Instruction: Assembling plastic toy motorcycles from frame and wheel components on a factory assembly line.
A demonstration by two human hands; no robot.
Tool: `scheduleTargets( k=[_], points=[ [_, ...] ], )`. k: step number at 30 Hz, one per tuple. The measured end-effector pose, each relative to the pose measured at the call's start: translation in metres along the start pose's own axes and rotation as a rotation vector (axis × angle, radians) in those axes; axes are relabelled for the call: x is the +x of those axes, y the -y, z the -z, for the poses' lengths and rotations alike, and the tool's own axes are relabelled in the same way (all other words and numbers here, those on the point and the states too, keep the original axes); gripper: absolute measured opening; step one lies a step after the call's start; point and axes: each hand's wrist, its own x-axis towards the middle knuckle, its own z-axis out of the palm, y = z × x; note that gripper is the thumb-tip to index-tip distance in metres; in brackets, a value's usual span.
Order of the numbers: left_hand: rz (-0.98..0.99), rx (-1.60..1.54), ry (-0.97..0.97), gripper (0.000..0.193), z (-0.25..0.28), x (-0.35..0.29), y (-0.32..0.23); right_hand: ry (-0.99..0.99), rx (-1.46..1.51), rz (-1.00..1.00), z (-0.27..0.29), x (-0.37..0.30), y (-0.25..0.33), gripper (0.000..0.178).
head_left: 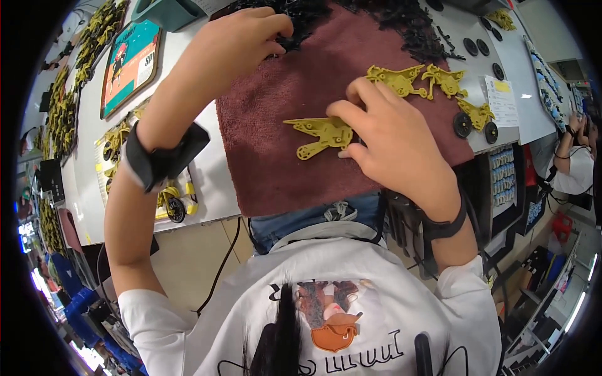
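This looks like a workshop or factory floor given over to assembly by hand. A maroon cloth [263,182] covers part of a white worktable [216,178], with yellow plastic pieces [323,133] on it, a heap of small black parts [417,39] along its far side and loose black wheels [462,125] to the right. More yellow parts [58,122] are massed in long rows at the left. On the right are a rack of blue-and-white parts [503,178] and another person [574,170] at a work station.
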Motion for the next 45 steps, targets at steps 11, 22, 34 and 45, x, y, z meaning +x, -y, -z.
scheduleTargets(
  k=[11, 22, 34, 45],
  points=[
    [0.068, 0.204, 0.074, 0.027, -0.003, 0.004, -0.015, -0.049, 0.010, 0.067, 0.008, -0.006, -0.005, 0.041],
    [0.529, -0.776, -0.291, 0.011, 0.008, -0.119, -0.082, -0.112, 0.140, -0.197, -0.010, -0.073, 0.012, 0.030],
    [0.714, -1.044, -0.249, 0.010, -0.039, -0.142, -0.111, -0.315, -0.068, -0.389, -0.027, -0.064, 0.025, 0.033],
    [0.607, -0.833, -0.249, 0.006, -0.043, -0.144, -0.112, -0.114, 0.000, -0.304, 0.026, -0.046, 0.049, 0.038]
  ],
)
